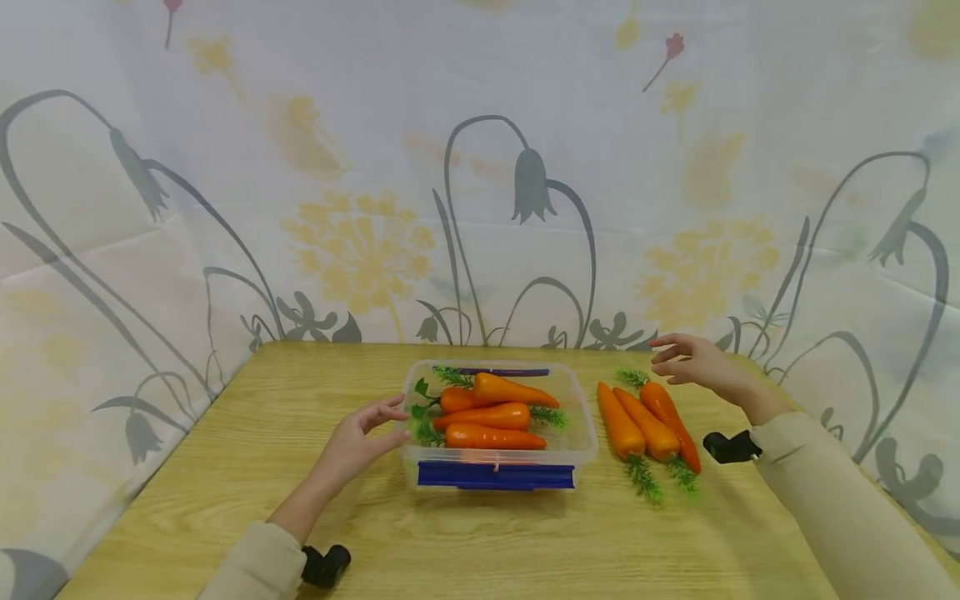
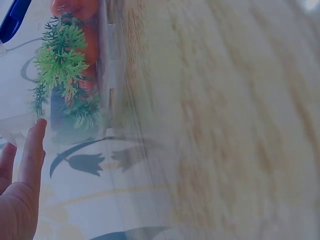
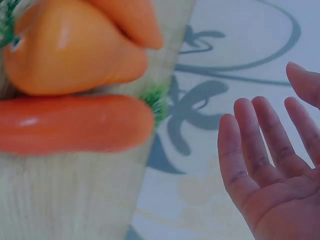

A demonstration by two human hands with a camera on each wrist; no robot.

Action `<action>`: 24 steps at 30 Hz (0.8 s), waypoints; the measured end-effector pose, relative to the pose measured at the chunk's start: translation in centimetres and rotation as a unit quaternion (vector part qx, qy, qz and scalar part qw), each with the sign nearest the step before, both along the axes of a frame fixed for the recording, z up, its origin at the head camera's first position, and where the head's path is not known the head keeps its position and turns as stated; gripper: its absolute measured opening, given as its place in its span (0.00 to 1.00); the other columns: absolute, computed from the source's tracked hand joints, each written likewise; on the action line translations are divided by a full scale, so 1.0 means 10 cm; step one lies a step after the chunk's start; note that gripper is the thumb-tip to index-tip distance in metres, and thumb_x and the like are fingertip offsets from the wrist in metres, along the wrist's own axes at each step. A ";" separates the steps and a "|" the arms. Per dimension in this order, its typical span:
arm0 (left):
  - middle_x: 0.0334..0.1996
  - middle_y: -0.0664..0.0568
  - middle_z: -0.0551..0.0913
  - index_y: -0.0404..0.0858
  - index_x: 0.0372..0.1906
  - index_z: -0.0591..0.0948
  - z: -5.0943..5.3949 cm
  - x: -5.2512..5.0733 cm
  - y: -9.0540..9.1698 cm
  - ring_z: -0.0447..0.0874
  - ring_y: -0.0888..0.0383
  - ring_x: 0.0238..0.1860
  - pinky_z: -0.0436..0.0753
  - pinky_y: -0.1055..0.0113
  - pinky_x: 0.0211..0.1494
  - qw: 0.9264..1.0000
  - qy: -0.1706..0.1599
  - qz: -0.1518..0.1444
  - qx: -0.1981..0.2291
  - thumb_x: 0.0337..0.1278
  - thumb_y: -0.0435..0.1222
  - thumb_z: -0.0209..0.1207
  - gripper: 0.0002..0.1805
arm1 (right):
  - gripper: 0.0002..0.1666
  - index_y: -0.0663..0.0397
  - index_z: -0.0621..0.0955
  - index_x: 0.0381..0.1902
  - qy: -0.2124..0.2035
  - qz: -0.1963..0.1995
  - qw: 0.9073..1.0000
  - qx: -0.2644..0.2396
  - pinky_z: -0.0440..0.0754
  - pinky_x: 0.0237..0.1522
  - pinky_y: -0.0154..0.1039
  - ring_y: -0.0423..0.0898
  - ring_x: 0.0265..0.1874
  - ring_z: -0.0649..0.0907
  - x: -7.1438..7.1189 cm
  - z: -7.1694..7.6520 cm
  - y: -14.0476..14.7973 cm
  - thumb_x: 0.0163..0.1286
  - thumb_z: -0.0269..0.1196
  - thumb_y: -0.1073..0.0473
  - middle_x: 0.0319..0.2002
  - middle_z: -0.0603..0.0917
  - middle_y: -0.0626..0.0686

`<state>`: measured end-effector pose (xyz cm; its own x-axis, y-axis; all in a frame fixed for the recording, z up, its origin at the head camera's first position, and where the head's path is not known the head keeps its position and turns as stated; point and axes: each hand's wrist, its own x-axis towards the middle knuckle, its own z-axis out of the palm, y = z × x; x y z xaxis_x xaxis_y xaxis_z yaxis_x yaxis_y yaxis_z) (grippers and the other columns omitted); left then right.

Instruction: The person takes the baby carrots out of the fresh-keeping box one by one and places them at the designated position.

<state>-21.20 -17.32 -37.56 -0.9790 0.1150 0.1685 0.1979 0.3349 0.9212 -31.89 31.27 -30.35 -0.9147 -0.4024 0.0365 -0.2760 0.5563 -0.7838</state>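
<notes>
A clear plastic box (image 1: 588, 417) with a blue front latch (image 1: 495, 476) stands on the table, holding several orange carrots (image 1: 495, 437) with green tops (image 2: 62, 62). At the box's left rim, my left hand (image 1: 360, 442) has its thumb and fingers spread apart, their tips at the plastic. To the right of the box lie three more carrots (image 1: 621, 422), side by side. My right hand (image 1: 701, 367) hovers above and behind the far end of this group, holding nothing. In the right wrist view its fingers (image 3: 260, 145) are extended, apart from the nearest carrot (image 3: 75, 124).
The wooden table (image 1: 300, 417) reaches back to a cloth (image 1: 480, 167) printed with flowers. A black wrist device (image 1: 327, 567) sits at the left sleeve and another black device (image 1: 731, 447) at the right sleeve.
</notes>
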 end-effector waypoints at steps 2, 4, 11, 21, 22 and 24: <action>0.65 0.50 0.67 0.32 0.47 0.80 0.01 0.00 0.00 0.60 0.43 0.65 0.63 0.42 0.61 1.000 -0.001 -0.002 0.000 0.55 0.34 0.63 0.15 | 0.31 0.66 0.64 0.64 0.008 0.005 1.000 0.004 0.78 0.48 0.50 0.55 0.46 0.79 0.00 0.07 -0.09 0.69 0.58 0.58 0.51 0.73 0.67; 0.65 0.50 0.67 0.32 0.48 0.79 0.01 0.00 -0.01 0.60 0.43 0.66 0.64 0.43 0.61 1.000 -0.002 -0.002 0.001 0.55 0.34 0.63 0.15 | 0.30 0.64 0.65 0.64 0.013 0.012 1.000 0.007 0.78 0.48 0.49 0.54 0.46 0.79 0.01 0.13 -0.18 0.69 0.58 0.58 0.50 0.73 0.65; 0.65 0.50 0.67 0.32 0.47 0.80 0.02 0.03 0.00 0.60 0.44 0.66 0.65 0.45 0.61 1.000 -0.005 -0.004 0.009 0.55 0.36 0.63 0.16 | 0.30 0.64 0.66 0.64 0.020 0.038 0.999 0.003 0.77 0.48 0.50 0.56 0.45 0.80 -0.02 0.23 -0.47 0.67 0.60 0.59 0.49 0.74 0.64; 0.65 0.51 0.66 0.33 0.48 0.79 0.02 0.04 0.00 0.59 0.44 0.66 0.66 0.45 0.60 1.000 -0.004 -0.004 0.012 0.55 0.36 0.63 0.16 | 0.27 0.64 0.69 0.61 0.036 0.072 0.997 0.009 0.79 0.47 0.48 0.56 0.44 0.79 -0.08 0.28 -0.86 0.66 0.60 0.62 0.49 0.75 0.66; 0.65 0.51 0.66 0.33 0.48 0.79 0.02 0.04 0.00 0.59 0.44 0.66 0.67 0.46 0.60 1.000 -0.004 -0.005 0.011 0.55 0.36 0.63 0.16 | 0.27 0.64 0.69 0.61 0.035 0.074 0.997 0.008 0.78 0.47 0.48 0.56 0.44 0.79 -0.08 0.28 -0.90 0.66 0.60 0.62 0.49 0.76 0.66; 0.65 0.51 0.66 0.33 0.48 0.79 0.02 0.03 0.01 0.59 0.44 0.66 0.67 0.46 0.60 1.000 -0.004 -0.006 0.010 0.56 0.37 0.63 0.17 | 0.28 0.65 0.69 0.61 0.035 0.081 0.996 0.006 0.78 0.47 0.49 0.56 0.43 0.80 -0.08 0.28 -0.97 0.66 0.61 0.62 0.49 0.76 0.65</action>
<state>-20.85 -17.26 -37.38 -0.9787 0.1238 0.1638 0.1952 0.3148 0.9289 -32.72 21.58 -27.57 -0.8331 -0.5454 0.0920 -0.4169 0.5099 -0.7525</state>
